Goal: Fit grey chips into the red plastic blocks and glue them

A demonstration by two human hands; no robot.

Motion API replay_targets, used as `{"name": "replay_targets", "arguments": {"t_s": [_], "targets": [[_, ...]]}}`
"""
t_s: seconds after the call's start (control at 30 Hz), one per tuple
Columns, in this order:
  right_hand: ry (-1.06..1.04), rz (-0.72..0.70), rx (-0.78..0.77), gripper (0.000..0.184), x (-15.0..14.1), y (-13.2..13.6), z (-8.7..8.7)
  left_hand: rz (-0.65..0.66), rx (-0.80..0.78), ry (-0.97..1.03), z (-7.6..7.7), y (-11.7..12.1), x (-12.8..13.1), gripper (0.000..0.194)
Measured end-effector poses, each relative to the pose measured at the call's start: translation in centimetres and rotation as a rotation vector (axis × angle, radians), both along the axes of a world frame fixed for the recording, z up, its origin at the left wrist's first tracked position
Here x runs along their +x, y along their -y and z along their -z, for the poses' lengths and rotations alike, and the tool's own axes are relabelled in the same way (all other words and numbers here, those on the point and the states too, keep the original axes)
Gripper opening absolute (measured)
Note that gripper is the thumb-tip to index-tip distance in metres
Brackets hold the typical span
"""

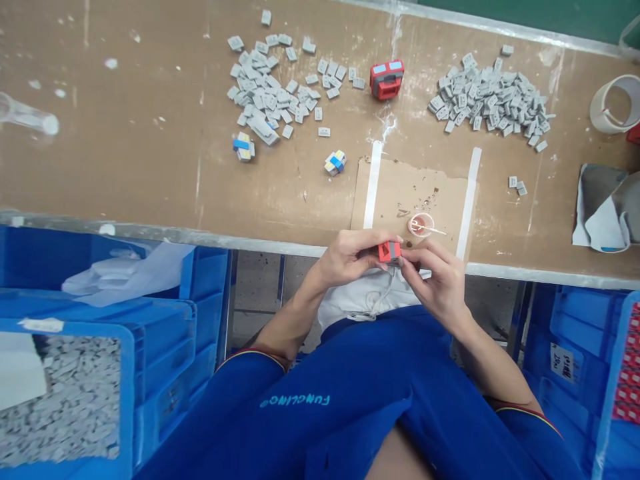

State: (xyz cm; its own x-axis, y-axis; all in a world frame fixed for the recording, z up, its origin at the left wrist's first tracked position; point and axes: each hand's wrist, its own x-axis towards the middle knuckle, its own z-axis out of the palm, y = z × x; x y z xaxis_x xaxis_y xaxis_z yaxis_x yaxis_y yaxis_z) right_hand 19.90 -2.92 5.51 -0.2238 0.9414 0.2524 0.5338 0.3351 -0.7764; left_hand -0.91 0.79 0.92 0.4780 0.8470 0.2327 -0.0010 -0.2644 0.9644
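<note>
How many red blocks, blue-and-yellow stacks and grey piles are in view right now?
Red blocks: 2
Blue-and-yellow stacks: 2
Grey piles: 2
Total: 6

Around the red-and-grey block (389,251), the surface (125,167) is white-spattered brown and the crates (160,347) are bright blue.

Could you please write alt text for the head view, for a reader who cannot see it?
The left hand and right hand hold a small red part at the edge of a brown workbench. Piles of small gray pieces lie on the bench ahead, and blue crates stand on both sides.
</note>
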Motion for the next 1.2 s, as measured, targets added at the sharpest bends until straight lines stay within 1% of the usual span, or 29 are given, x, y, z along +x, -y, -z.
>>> {"name": "replay_targets", "arguments": {"t_s": [0.13, 0.37, 0.43, 0.53, 0.63, 0.77, 0.87, 1.03, 1.2], "targets": [[0.002, 0.009, 0.025, 0.014, 0.0, 0.4, 0.0, 0.007, 0.053, 0.015, 0.2, 0.0, 0.1, 0.038], [0.065, -0.031, -0.021, 0.015, 0.5, 0.8, 0.2, 0.009, -0.008, 0.049, 0.5, 0.2, 0.3, 0.046], [0.090, -0.036, -0.002, 0.014, 0.5, 0.6, 0.2, 0.022, -0.008, 0.033, 0.3, 0.1, 0.3, 0.043], [0.158, -0.053, 0.067, 0.014, 0.3, 0.3, 0.1, 0.037, -0.009, 0.026, -0.1, 0.0, 0.2, 0.040], [0.185, -0.072, 0.127, 0.015, 0.0, -0.1, 0.0, 0.021, -0.014, 0.011, -0.2, 0.0, 0.1, 0.037], [0.159, -0.057, 0.150, 0.017, -0.4, -0.4, 0.1, -0.010, -0.027, 0.009, 0.0, 0.1, 0.0, 0.035], [0.167, -0.047, 0.146, 0.016, -0.4, -0.2, 0.3, -0.015, -0.003, 0.003, 0.1, 0.1, 0.0, 0.034], [0.220, -0.012, 0.158, 0.015, -0.2, 0.6, 0.3, -0.023, 0.007, -0.003, 0.2, 0.1, 0.2, 0.038], [0.203, -0.013, 0.213, 0.013, -0.2, 0.6, 0.4, 0.005, 0.048, 0.047, 0.3, 0.0, 0.3, 0.046]]}}
